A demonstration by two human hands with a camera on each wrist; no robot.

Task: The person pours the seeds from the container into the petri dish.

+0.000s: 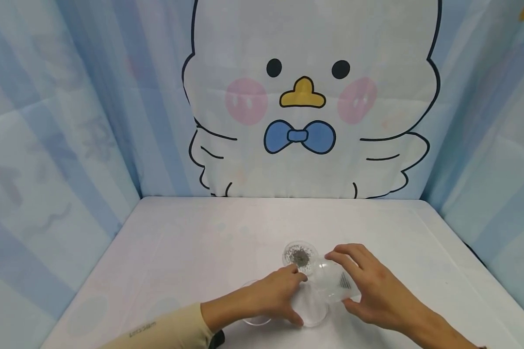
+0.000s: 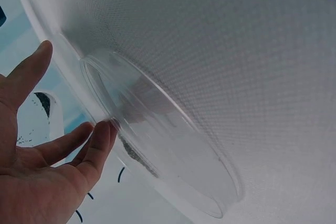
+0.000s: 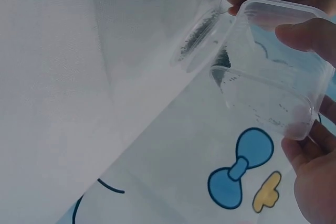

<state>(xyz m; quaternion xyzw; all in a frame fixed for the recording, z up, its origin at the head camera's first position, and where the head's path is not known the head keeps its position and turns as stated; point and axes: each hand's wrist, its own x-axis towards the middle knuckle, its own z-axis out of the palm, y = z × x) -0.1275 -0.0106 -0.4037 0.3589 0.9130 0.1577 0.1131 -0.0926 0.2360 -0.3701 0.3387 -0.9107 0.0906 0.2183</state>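
My right hand (image 1: 377, 291) grips a clear rectangular plastic container (image 1: 332, 283), tilted toward the left, thumb and fingers on its opposite walls. Dark fine grains (image 3: 222, 59) gather in its low corner, and a few specks cling along its side. Below and beyond it, a round clear dish (image 1: 285, 252) bears a heap of the same dark grains (image 1: 300, 257). My left hand (image 1: 279, 295) is spread, its fingertips right at the rim of a clear round dish (image 2: 173, 145) and its thumb held apart. In the head view that left hand partly covers the nearer dishes.
Another clear round dish (image 1: 257, 322) sits partly under the left forearm. A small black object (image 1: 217, 339) shows beside the left sleeve. The white-covered table (image 1: 179, 242) is enclosed by blue and white curtains (image 1: 61, 121), with a cartoon bird printed on the back one.
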